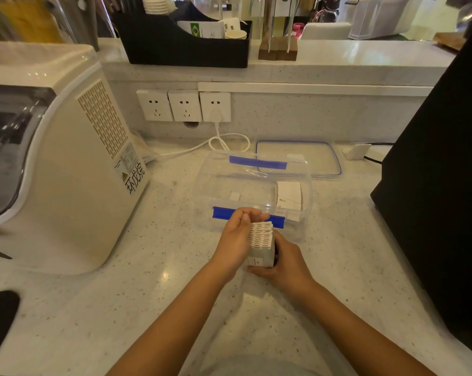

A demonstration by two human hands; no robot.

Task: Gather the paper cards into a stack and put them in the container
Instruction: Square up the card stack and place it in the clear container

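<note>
Stack of paper cards (261, 241): white, held on edge just above the speckled pale surface (148, 280), at the near side of the container. Left hand (236, 240): grip closed on the stack's left face, fingers curled over its far end. Right hand (282, 260): grip closed on the stack's right side and near end, thumb under the near corner. Container (256, 185): clear plastic box, open, with blue clips (257, 162) on its far and near rims; stands just beyond the hands. Inside, at the right end, a further small bundle of white cards (288, 195); a small white piece lies on the floor of the box nearer the middle. Lid (321, 156): clear, blue-edged, flat on the surface behind the container to the right. Cream appliance (66, 164): far left. Wall sockets (184, 105): behind, one carrying a white plug and cable (224, 143).
</note>
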